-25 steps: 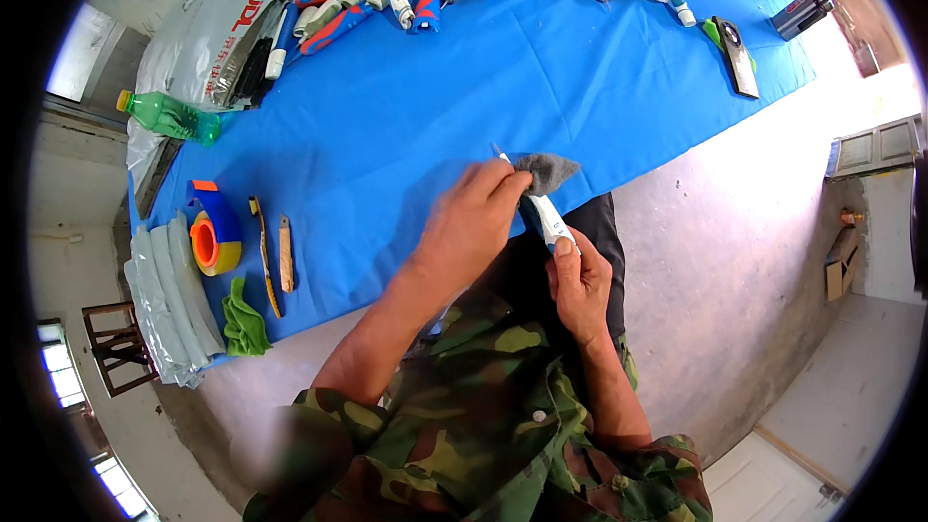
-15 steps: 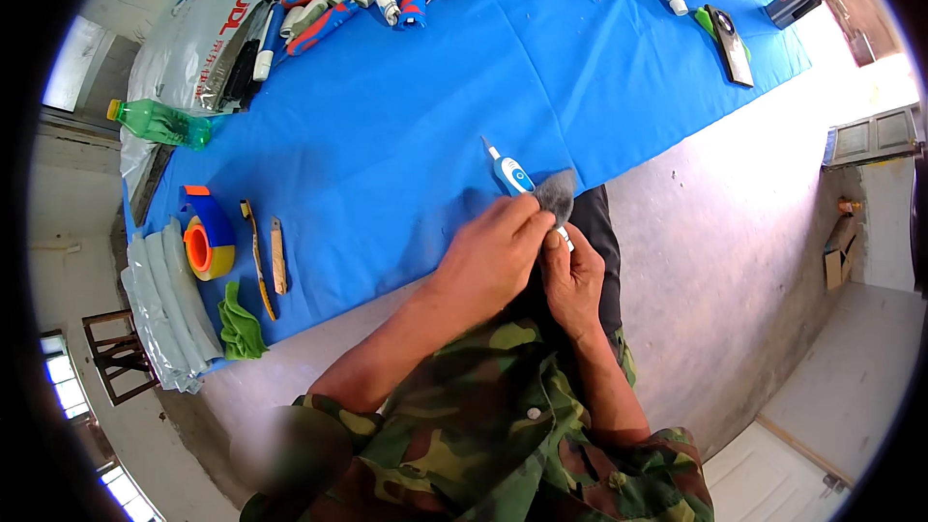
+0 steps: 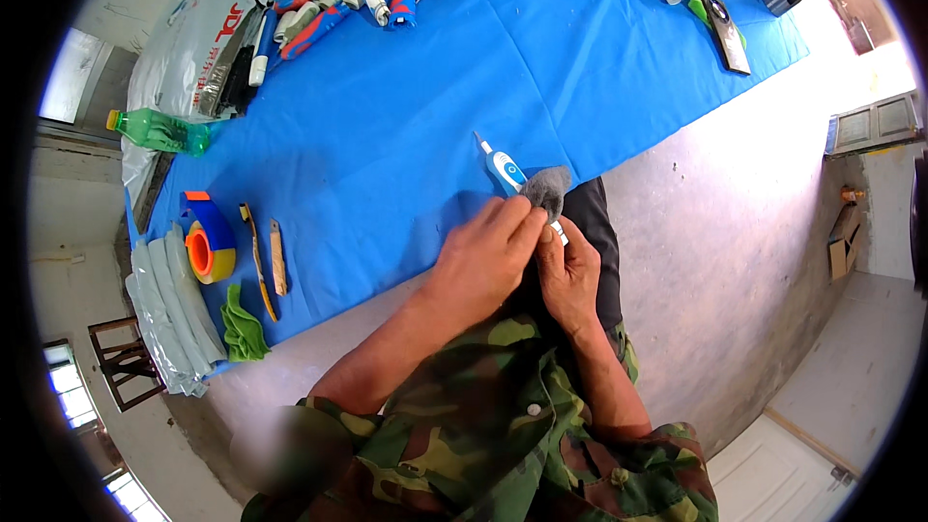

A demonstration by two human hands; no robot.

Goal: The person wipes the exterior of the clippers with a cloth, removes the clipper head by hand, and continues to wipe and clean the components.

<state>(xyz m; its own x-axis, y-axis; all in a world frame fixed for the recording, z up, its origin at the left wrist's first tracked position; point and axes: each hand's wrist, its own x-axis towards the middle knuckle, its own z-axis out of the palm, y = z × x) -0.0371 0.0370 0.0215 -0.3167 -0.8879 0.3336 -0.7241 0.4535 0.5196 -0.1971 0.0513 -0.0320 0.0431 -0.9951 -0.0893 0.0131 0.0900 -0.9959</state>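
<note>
At the near edge of a table spread with a blue tablecloth point(image 3: 387, 135), a person in a camouflage jacket point(image 3: 464, 377) holds a white-and-blue electric toothbrush handle point(image 3: 505, 169), its thin metal shaft point(image 3: 478, 139) pointing away and leftward. The right hand point(image 3: 572, 275) is closed on the lower end; the left hand point(image 3: 488, 246), fingertips pinched together, has hold of a grey cloth point(image 3: 548, 191) against the middle, though whether the fabric wraps fully around cannot be told. The smooth casing could slip if the right thumb eased, and, so near the table's edge, it might drop to the hard floor point(image 3: 696, 242); a knock could bend the exposed shaft. The cloth looks soft and fuzzy, bunched to a blunt peak beside glossy, rounded plastic. To the left lie a crumpled green cloth point(image 3: 244, 327), a slender toothbrush point(image 3: 258, 261), a flat wooden stick point(image 3: 278, 256), round tape rolls point(image 3: 224, 266) and a translucent green bottle point(image 3: 164, 130)
</note>
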